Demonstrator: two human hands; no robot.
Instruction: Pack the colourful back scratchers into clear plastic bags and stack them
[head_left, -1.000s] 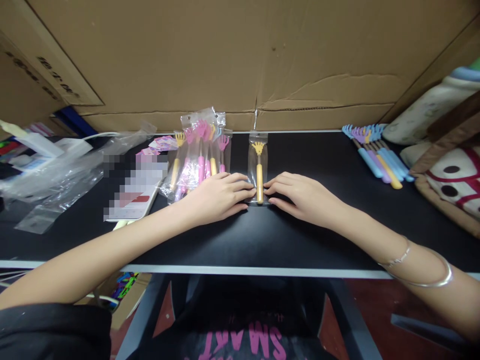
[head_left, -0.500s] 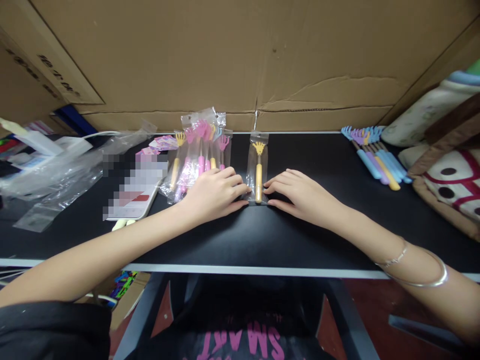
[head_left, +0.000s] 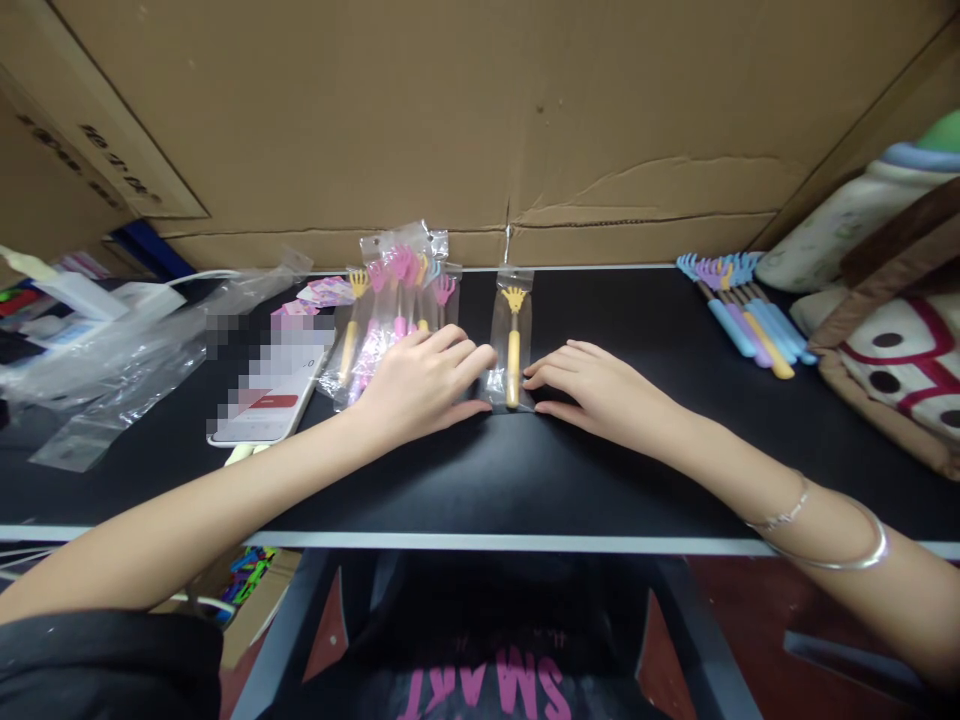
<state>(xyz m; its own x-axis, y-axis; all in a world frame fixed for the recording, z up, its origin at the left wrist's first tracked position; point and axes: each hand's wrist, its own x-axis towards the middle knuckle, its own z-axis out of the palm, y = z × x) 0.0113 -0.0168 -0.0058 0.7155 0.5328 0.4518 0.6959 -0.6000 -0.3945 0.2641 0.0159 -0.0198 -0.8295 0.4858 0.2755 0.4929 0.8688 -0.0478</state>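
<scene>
A yellow hand-shaped back scratcher (head_left: 513, 350) lies in a clear plastic sleeve (head_left: 502, 322) on the black table, its claw end pointing away from me. To its left is my left hand (head_left: 435, 380), palm down, thumb apart from the fingers, fingertips by the sleeve's edge. My right hand (head_left: 589, 385) rests on the other side with its fingertips at the sleeve's right edge, fingers loosely bent and thumb apart. Neither hand grips anything. Beyond my left hand lies a pile of bagged back scratchers (head_left: 401, 290) in pink, yellow and purple, partly hidden by that hand.
Several unbagged back scratchers (head_left: 750, 315) lie at the right, beside a patterned bag (head_left: 907, 360) and a bottle (head_left: 832, 220). A phone (head_left: 281, 385), pink cards (head_left: 322, 292) and loose plastic bags (head_left: 120, 370) are at the left. A cardboard wall (head_left: 420, 120) stands behind.
My left hand's fingers have lifted slightly and drawn a little away from the sleeve. My right hand stays at its right edge. The view has shifted slightly.
</scene>
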